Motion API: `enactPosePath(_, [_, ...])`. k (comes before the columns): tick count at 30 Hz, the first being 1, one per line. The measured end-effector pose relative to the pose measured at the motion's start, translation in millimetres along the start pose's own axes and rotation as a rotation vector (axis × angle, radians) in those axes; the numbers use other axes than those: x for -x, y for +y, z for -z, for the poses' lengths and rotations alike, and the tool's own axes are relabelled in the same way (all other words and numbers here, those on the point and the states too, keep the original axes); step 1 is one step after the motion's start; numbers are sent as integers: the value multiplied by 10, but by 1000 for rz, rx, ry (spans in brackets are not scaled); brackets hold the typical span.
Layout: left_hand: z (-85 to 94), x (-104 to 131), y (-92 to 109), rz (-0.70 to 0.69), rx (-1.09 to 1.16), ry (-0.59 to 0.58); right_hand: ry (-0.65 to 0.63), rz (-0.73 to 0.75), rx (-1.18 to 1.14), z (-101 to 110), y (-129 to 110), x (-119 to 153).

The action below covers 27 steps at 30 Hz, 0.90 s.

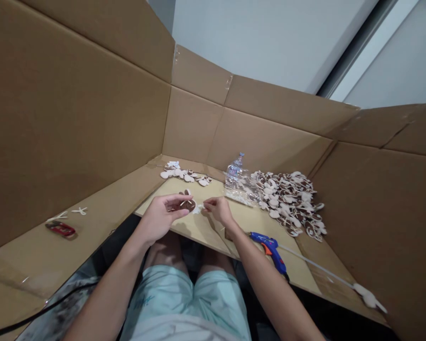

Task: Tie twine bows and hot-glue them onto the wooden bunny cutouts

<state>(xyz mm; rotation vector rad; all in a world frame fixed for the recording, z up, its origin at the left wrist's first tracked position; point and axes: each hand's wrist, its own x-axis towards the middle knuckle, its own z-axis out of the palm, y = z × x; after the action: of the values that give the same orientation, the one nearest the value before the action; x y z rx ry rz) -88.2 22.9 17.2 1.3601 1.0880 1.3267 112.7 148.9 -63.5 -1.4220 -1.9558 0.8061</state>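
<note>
My left hand grips a brown felt bunny-shaped piece with white edging, thumb and fingers at its left side. A small cream bow shows on its upper part. Just right of it, my right hand has its fingers pinched together close to a small white bit. What lies between those fingertips is too small to make out. Both hands are over the pale board. To the right of my right forearm lies a blue glue gun with an orange trigger and a long glue stick at its back.
A large pile of brown and white felt pieces fills the right back. Beside it stand a plastic bottle and a clear bag. More pieces lie at the back left. A red cutter rests far left. Cardboard walls surround the table.
</note>
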Motion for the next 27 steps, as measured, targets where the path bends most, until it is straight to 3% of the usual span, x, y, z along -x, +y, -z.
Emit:
enactPosePath(8, [-36,5,-14,21,-31,-26,-14,-42,-157,37,125,15])
enactPosePath(18, [-40,-2,-50,18,-55,-47,-9,7,-252,32,122,36])
enactPosePath(27, [-64,4,-28,27,-77,-46,19,67,-176,105,55,123])
